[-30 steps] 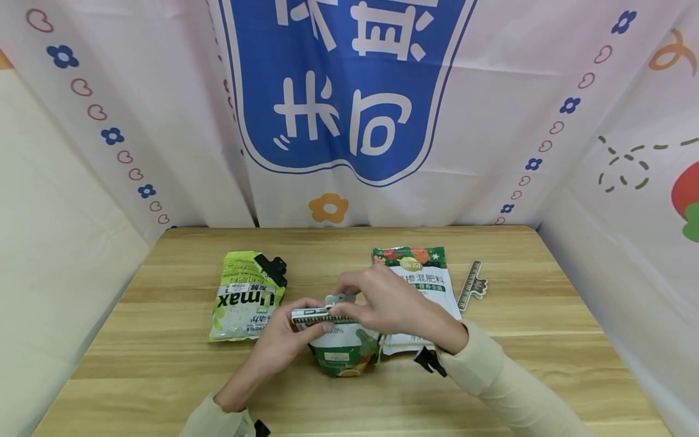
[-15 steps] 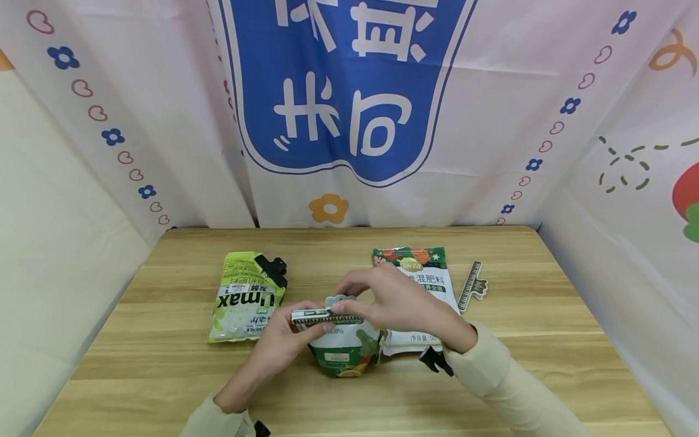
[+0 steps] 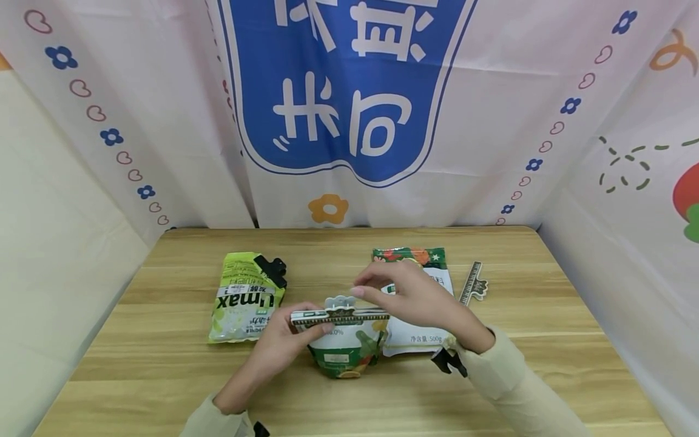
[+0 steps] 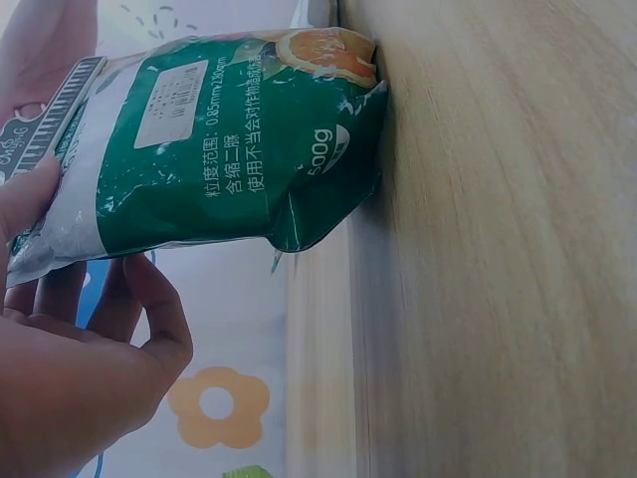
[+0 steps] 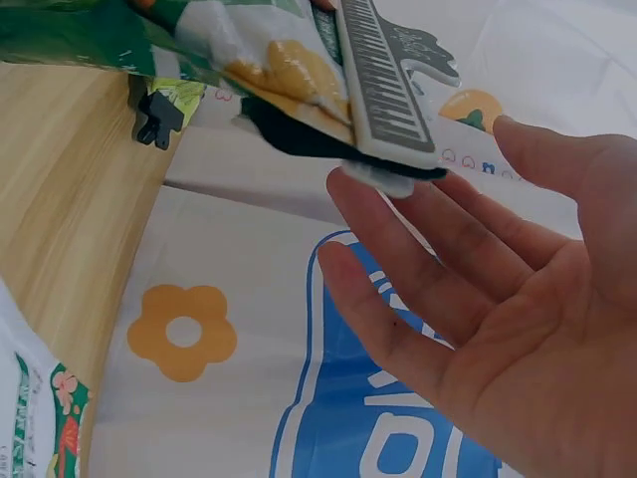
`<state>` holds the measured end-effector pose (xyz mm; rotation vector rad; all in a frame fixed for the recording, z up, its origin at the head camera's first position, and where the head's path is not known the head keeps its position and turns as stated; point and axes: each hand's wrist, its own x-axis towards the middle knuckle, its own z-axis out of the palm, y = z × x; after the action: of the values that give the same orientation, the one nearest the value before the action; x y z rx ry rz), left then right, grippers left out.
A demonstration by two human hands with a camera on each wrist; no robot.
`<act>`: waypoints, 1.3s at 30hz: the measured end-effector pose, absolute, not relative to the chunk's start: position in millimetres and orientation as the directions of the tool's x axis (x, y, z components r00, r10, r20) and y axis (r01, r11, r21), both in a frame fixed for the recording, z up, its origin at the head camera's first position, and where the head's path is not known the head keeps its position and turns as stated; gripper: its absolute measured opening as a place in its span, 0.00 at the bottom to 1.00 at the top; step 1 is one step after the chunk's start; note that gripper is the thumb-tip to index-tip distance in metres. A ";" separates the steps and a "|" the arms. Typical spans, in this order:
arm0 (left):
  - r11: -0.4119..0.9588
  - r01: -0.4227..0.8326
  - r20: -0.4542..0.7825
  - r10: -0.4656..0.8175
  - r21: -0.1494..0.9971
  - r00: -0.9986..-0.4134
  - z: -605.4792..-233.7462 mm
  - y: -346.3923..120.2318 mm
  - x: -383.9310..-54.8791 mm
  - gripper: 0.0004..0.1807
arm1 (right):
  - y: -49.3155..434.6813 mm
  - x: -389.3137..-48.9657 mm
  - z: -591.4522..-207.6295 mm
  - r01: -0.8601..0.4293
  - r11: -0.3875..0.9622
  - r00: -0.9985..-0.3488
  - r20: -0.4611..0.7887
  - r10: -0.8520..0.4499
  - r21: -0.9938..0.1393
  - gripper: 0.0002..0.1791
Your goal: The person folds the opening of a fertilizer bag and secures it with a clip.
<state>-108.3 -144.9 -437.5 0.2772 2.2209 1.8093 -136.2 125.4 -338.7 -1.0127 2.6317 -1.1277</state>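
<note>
A green and white printed bag [image 3: 337,358] stands on the table in the middle of the head view. Across its folded top sits a long clip [image 3: 340,312] with piano-key stripes and a scalloped grey grip. My left hand [image 3: 284,337] pinches the bag's top at the clip's left end, thumb in front and fingers behind, as the left wrist view of the bag [image 4: 189,139] also shows. Just off the clip's right part, my right hand [image 3: 404,294] hovers with relaxed fingers and nothing in them. In the right wrist view a gap separates its thumb from the clip [image 5: 383,90].
On the left lies a lime-green bag [image 3: 240,306] with a black clip [image 3: 272,270] on its corner. Another green and white bag [image 3: 415,340] lies behind my right hand. Beside it is a second piano-key clip [image 3: 472,285]. A printed curtain [image 3: 491,121] hangs behind the table.
My right hand has let go of the clip's grip and drawn back to the right, so the grip now shows. The left hand and the bag have stayed in place.
</note>
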 end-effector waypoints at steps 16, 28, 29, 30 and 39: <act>0.210 -0.032 -0.092 0.282 0.977 -0.955 -434.4 -142.5 -104.0 0.16 | 144.7 -125.5 -379.0 -0.442 0.489 -0.779 0.052 -0.624 -0.752 0.27; 0.202 -0.018 -0.076 0.285 0.979 -0.955 -435.6 -142.0 -105.2 0.15 | 142.9 -117.3 -415.7 -0.186 0.346 -0.799 -0.063 -0.598 -0.920 0.31; 0.204 -0.018 -0.077 0.283 0.979 -0.956 -435.2 -142.2 -105.3 0.15 | 142.4 -117.2 -417.4 -0.165 0.324 -0.797 -0.068 -0.600 -0.932 0.30; 0.208 -0.020 -0.079 0.282 0.978 -0.956 -435.1 -142.3 -105.4 0.15 | 141.7 -117.2 -419.1 -0.147 0.304 -0.794 -0.072 -0.604 -0.941 0.30; 0.229 -0.027 -0.095 0.293 0.973 -0.951 -434.6 -142.2 -107.0 0.15 | 134.1 -115.3 -433.2 -0.066 0.269 -0.795 -0.112 -0.597 -0.961 0.33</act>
<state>-107.0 -142.2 -434.6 0.2498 2.2455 1.7871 -115.3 134.1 -433.2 -0.5974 2.0885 -1.5474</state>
